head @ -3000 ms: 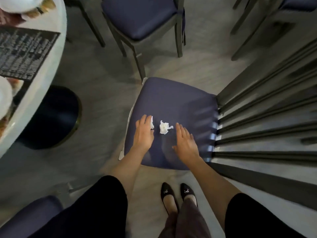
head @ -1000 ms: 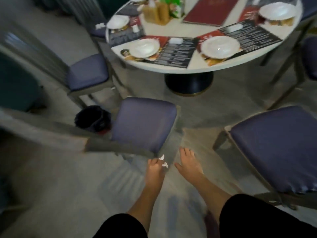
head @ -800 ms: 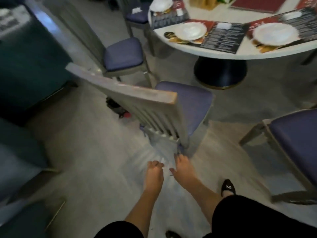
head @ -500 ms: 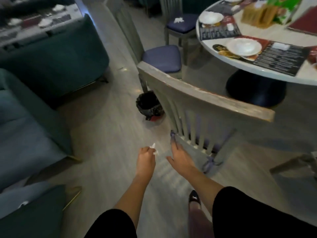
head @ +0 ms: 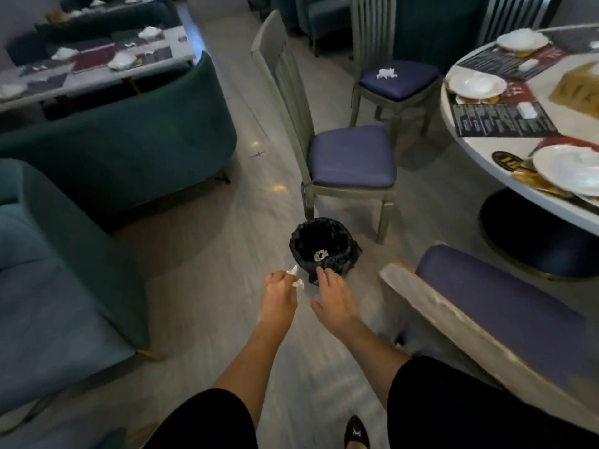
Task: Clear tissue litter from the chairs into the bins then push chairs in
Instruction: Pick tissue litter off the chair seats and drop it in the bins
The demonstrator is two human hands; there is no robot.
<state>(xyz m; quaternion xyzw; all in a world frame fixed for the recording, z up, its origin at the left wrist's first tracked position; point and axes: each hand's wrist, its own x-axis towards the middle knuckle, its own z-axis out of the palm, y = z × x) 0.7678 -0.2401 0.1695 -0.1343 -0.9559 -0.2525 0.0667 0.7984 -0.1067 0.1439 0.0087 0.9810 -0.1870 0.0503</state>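
Pinching the tissue wads [head: 294, 277] in our left hand [head: 278, 288], we find the bin [head: 311, 236] just far-right of it, our loose-fingered, empty right hand [head: 330, 294] nearer its rim.

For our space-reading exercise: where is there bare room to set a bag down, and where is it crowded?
Free: the floor between the green sofa and the bin; the seat of the chair behind the bin. Crowded: the round table, covered in plates and menus; the far chair holds a tissue.

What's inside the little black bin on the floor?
One crumpled white tissue lies at the bottom of the bin. The near inside wall is hidden by the rim.
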